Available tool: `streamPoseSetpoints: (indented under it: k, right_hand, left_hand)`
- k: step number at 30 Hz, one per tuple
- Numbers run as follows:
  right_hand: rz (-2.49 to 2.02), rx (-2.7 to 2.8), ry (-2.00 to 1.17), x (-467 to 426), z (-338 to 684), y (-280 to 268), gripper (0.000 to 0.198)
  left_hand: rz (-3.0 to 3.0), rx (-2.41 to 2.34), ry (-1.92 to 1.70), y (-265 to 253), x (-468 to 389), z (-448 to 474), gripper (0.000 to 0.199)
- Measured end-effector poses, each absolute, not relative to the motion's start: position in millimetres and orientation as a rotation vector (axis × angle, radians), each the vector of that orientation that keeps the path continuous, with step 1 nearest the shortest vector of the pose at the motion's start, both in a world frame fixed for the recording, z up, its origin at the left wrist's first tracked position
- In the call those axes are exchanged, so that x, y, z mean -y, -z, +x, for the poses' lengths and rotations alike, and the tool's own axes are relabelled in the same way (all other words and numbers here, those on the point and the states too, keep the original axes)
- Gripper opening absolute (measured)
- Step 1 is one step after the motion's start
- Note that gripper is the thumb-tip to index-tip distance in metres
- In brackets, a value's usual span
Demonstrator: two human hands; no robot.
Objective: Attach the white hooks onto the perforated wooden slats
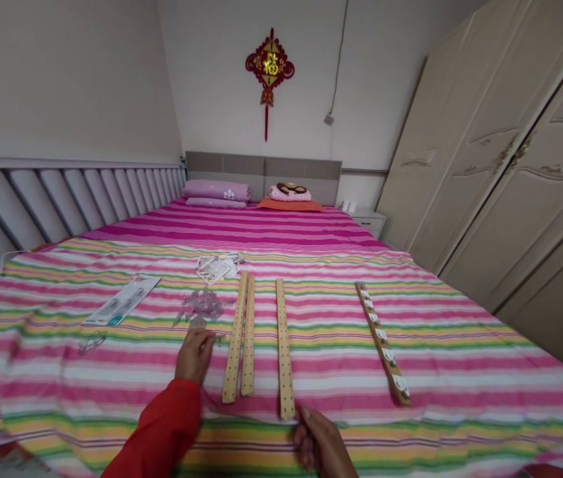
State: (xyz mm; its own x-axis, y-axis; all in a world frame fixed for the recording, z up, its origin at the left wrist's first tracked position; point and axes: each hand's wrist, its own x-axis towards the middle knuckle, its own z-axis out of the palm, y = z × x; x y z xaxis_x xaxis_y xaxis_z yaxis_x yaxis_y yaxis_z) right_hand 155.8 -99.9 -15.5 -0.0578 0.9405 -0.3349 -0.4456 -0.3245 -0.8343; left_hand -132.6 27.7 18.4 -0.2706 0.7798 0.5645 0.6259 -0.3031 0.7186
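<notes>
My left hand [194, 355], in a red sleeve, is closed in a pinch, with a small pale bit showing at the fingertips that I cannot make out. Just right of it lie two pale wooden strips [234, 345] [248, 345] with rows of small holes, side by side. A third holed strip [284, 352] lies apart from them. By its near end is my right hand [321, 441], fingers curled and thumb against forefinger; whatever they hold is hidden. Beyond my left hand is a heap of small clear plastic bags or pieces [204, 303].
To the right lies a brown strip [378, 335] bearing a row of white round pieces. A flat clear packet [125, 301], a small clear tangle [92, 342] and some papers [216, 267] rest on the striped bedspread [451, 372]. A bed rail [62, 192] runs along the left.
</notes>
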Motion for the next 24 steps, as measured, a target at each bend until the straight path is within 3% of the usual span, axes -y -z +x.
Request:
streamPoseSetpoints:
  k: [6, 12, 24]
  right_hand:
    - [-1.098, 0.636, -1.551, 99, 162, 18, 0.051]
    - [-1.151, 0.706, -1.36, 90, 171, 1, 0.047]
    - [-1.053, 0.881, -1.384, 76, 147, -60, 0.046]
  left_hand:
    - [1.096, -1.718, -1.657, -49, -18, -127, 0.036]
    - [0.798, -1.375, -1.519, -80, 3, -103, 0.038]
    - [1.108, -1.199, -0.964, -86, 38, -32, 0.032]
